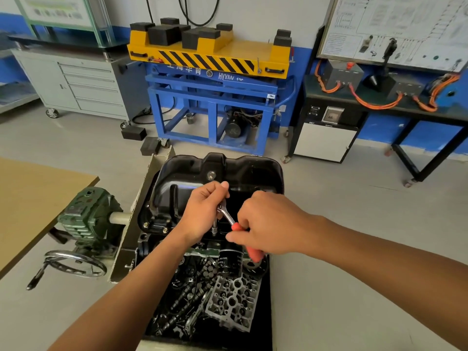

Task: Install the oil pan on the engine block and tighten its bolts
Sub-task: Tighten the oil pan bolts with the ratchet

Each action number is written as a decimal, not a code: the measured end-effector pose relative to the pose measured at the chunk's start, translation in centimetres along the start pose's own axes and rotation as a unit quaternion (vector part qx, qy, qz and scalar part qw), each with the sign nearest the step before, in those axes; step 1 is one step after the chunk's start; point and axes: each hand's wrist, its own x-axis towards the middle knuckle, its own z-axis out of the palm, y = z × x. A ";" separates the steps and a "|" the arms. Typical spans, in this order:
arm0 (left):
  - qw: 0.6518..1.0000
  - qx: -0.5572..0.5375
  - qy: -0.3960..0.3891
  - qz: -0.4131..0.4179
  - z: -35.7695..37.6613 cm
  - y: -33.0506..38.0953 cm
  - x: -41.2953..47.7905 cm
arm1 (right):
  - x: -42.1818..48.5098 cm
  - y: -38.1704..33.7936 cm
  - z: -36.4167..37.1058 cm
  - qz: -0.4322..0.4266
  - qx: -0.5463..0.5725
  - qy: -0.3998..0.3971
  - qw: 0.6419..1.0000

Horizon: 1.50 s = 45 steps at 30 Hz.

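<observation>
From the head camera, the black oil pan (192, 183) sits upside-down on the engine block (145, 243), its flange bolts showing along the near-left edge. The left hand (203, 211) curls round the head of a ratchet (227, 217), whose socket stands on the pan's near edge. The right hand (266, 224) grips the ratchet's red handle, just above an oil filter (230, 262) and a cylinder head (234, 301).

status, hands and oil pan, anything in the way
Left hand holds ratchet head, right hand grips its red handle. Oil pan seated on engine block, socket at near flange. Oil filter close under handle.
</observation>
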 end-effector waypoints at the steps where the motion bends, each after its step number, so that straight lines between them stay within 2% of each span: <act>1: 1.000 0.014 0.005 0.002 0.2 0.1 0.1 | -0.1 -0.4 0.2 -0.001 0.001 -0.001 1.000; 7: 0.998 0.018 0.046 -0.026 0.4 0.2 0.0 | 0.1 -0.1 0.5 0.019 0.021 0.002 1.000; 10: 0.996 -0.036 0.044 -0.070 0.3 0.3 0.2 | 0.2 1.1 0.2 0.030 -0.048 0.023 0.998; 14: 0.996 -0.048 -0.027 -0.065 -0.3 -0.1 0.1 | 1.1 2.6 -0.2 0.048 -0.163 0.053 0.984; 18: 0.994 -0.057 -0.081 -0.052 -0.9 -0.1 -0.1 | 2.6 3.0 0.1 0.035 -0.213 0.087 0.973; 23: 0.992 -0.051 -0.112 -0.040 -1.2 0.0 -0.6 | 4.7 3.4 0.2 0.011 -0.209 0.109 0.972; 30: 0.989 -0.008 -0.149 -0.021 -0.4 0.4 -1.1 | 6.9 3.8 0.6 -0.043 -0.186 0.091 0.977; 36: 0.991 -0.002 -0.136 -0.011 -0.7 0.6 -1.3 | 5.5 4.8 0.3 -0.055 -0.168 0.112 0.978; 41: 0.998 0.004 -0.068 0.002 0.1 0.8 -1.7 | 3.9 5.8 -0.2 -0.064 -0.214 0.145 0.964; 45: 1.000 0.020 0.005 0.010 1.0 0.8 -1.6 | 3.3 5.8 0.2 -0.056 -0.185 0.153 0.969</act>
